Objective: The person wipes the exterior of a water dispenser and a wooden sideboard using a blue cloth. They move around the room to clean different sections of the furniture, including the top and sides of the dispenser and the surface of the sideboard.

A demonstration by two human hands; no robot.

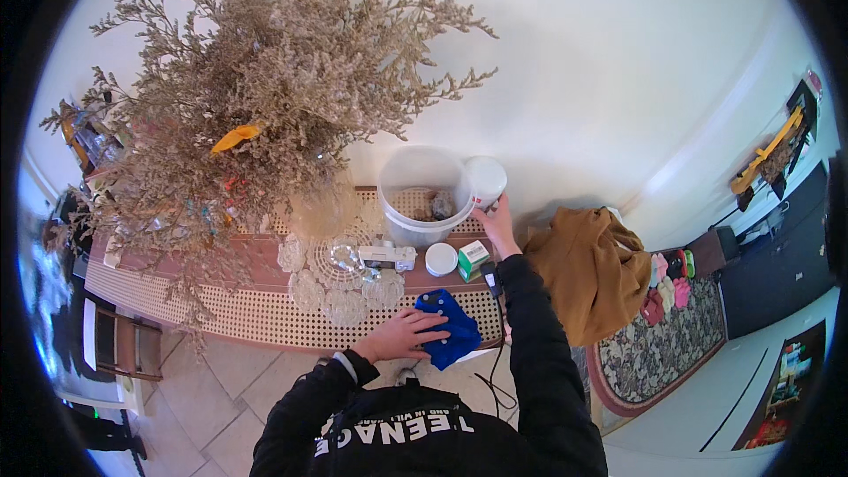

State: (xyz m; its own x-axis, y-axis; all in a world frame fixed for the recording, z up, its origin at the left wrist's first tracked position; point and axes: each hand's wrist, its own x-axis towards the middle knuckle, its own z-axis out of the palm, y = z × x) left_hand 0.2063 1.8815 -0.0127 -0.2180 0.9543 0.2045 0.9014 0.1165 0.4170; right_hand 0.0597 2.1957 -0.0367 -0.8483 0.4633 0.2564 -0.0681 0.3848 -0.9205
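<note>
My left hand [402,335] is on a blue cloth with pale dots [457,338], its fingers spread over the cloth's left side at the table's front edge. Farther out, my right hand [497,226] grips the lower part of a white plastic jar [485,179]. That jar stands against a large translucent plastic bucket [424,228] with some dark lumps at its bottom. In front of the bucket are a silver and white camera [387,257], a small white-lidded tub [441,259] and a green and white box [473,260].
Dried flowers [265,59] spread over the table's left half. Crocheted doilies [346,305] lie on the cane-patterned table [232,310]. A black cable [493,381] hangs off the front edge. To the right are a brown garment [586,271] and a rug [662,344] with slippers.
</note>
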